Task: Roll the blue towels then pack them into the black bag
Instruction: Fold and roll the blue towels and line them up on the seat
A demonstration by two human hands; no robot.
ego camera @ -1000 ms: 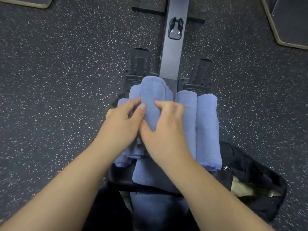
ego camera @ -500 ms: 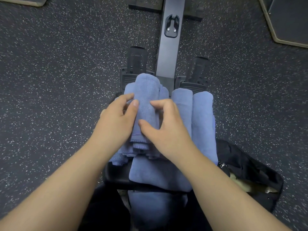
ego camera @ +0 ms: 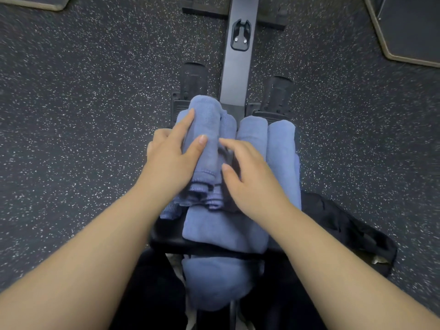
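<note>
I see my left hand at centre frame, laid against the left flank of a partly rolled blue towel; its index finger runs up along the roll and its thumb curls over the top, so it is grasping that roll. My right hand sits just right of the same roll, thumb and bent fingers touching its right side, though motion blur keeps me from telling whether those fingers actually pinch the cloth. The roll lies directly between the two hands, its far end pointing toward the top of the frame. Touching it on the right are two finished rolled towels, side by side and parallel. Beneath them a flat blue towel spreads toward the bottom of the frame over a dark seat pad. The black bag lies at lower right on the speckled floor, just beside the rolls. A grey rail runs up to the top centre.
</note>
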